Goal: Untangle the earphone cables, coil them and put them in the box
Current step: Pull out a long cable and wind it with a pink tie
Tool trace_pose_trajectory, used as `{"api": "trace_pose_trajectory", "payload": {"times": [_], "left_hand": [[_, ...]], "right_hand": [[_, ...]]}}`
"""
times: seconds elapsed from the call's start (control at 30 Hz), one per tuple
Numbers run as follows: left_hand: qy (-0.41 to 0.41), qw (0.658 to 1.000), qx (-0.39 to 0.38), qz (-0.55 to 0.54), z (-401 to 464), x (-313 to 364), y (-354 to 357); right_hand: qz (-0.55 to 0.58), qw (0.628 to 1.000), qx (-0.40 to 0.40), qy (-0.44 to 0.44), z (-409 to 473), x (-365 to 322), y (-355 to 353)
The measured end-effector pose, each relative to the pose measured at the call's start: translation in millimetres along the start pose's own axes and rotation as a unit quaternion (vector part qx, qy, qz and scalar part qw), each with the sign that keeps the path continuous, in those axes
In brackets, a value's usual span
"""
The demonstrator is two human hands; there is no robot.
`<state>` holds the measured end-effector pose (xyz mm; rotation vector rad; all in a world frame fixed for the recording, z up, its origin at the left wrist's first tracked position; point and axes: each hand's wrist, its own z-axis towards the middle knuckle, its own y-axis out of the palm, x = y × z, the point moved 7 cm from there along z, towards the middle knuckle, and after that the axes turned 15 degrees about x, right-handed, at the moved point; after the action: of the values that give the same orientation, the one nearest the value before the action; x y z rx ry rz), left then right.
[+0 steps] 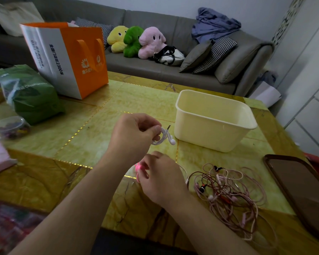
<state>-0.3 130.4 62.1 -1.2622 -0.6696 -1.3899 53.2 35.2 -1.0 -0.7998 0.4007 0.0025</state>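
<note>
While the left hand [131,137] pinches its thumb and fingers shut on a small white coil [161,138] of earphone cable, a white earbud [172,142] hangs from the coil and a metal plug [168,127] sticks up at its top. This coil is held just above the table [92,129], a little to the left of the box [213,120] and not touching it. Nearer, the right hand [161,178] is curled closed around something bright pink [138,167]; only a bit of it peeks out on the left side of the hand, so I cannot tell what it is. To the right of that hand lies a messy pile of cables [228,194], pink and brown, with small buds mixed in, flat on the table. A thin white cable [185,172] runs from behind the right hand toward the pile. The box is pale yellow with its top open, and no cable shows in the part of its inside that can be seen. A dark tray [300,192] sits at the right edge, near the pile. Far to the left stand an orange bag [77,57] and a green bag [29,92], with a small clear tub [11,127] near them. Behind the table is a grey sofa [173,70] with three soft toys [134,41], yellow, green and pink.
</note>
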Motion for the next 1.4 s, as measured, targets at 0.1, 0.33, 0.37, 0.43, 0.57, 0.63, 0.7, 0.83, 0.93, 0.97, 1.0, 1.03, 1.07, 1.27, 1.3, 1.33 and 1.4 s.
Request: {"api": "trace_pose_trajectory", "payload": {"times": [0.1,0.33,0.37,0.43,0.57,0.63,0.7,0.83,0.93,0.97,1.0,1.03,1.07,1.27,1.3,1.33,1.4], "left_hand": [[-0.002,1.000,-0.002,-0.001,0,0,1],[-0.001,1.000,-0.001,-0.010,0,1,0],[0.000,1.000,-0.002,-0.010,0,1,0],[0.001,1.000,-0.005,-0.009,-1,1,1],[0.001,1.000,-0.008,-0.007,-3,1,2],[-0.001,1.000,-0.009,-0.005,-3,1,1],[-0.002,1.000,-0.008,-0.003,-3,1,1],[-0.001,1.000,-0.008,-0.005,-2,1,2],[0.001,1.000,-0.010,-0.003,-2,1,3],[0.002,1.000,-0.010,-0.003,-2,1,3],[0.003,1.000,-0.010,-0.003,-2,1,4],[0.003,1.000,-0.009,-0.003,-2,1,4],[0.002,1.000,-0.009,-0.003,-2,1,3],[-0.002,1.000,-0.006,-0.002,-3,1,2],[-0.003,1.000,-0.006,-0.003,-3,2,2],[-0.003,1.000,-0.005,-0.003,-3,1,2],[-0.002,1.000,-0.006,-0.002,-4,2,2]], "right_hand": [[-0.038,0.998,-0.001,-0.058,0,-16,1],[-0.023,0.992,-0.088,-0.086,-12,-21,7],[-0.017,0.991,-0.103,-0.079,-12,-19,7],[-0.006,0.990,-0.127,-0.066,-13,-15,7],[0.055,0.992,-0.115,0.019,-14,-7,3],[0.087,0.988,-0.107,0.073,-16,0,3],[0.108,0.983,-0.103,0.107,-18,5,2],[0.141,0.974,-0.098,0.149,-21,10,1],[0.173,0.961,-0.094,0.197,-21,18,-1],[0.182,0.956,-0.094,0.209,-20,20,-1],[0.188,0.953,-0.095,0.218,-20,22,-1],[0.191,0.950,-0.098,0.228,-20,23,-1],[0.193,0.947,-0.100,0.235,-20,24,-2],[0.100,0.965,-0.141,0.198,-19,21,4],[0.083,0.968,-0.142,0.190,-19,19,6],[0.068,0.972,-0.139,0.180,-19,17,8],[0.042,0.977,-0.133,0.160,-18,12,12]]}}
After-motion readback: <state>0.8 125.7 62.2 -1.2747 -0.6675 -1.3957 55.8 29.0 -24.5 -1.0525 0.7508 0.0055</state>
